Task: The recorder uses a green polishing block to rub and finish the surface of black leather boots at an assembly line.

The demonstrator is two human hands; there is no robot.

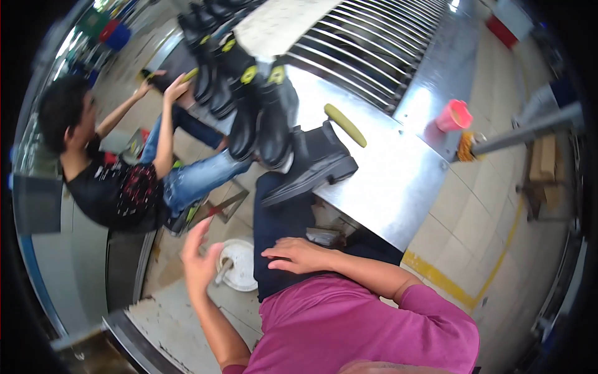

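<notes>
My left hand (200, 260) is raised in the air on the left, thumb and fingers apart, with nothing in it. My right hand (298, 254) lies on my dark-trousered thigh (274, 218), its fingers stretched out and holding nothing. Ahead of both hands a black ankle boot (317, 149) lies on its side at the metal table's near edge, its dark sole turned toward me. Just beyond the boot is a yellow-green insole (346, 124). Left of it, several black boots with yellow tabs (274, 128) stand close together along the table's left side.
A person (118, 174) sits at the left, holding a yellow-green piece (189, 75). Metal bars (374, 43) run across the table (386, 181). A pink cup (453, 117) stands on the right ledge. A white round container (248, 249) with a brush-like tool (224, 271) sits low beside my left hand.
</notes>
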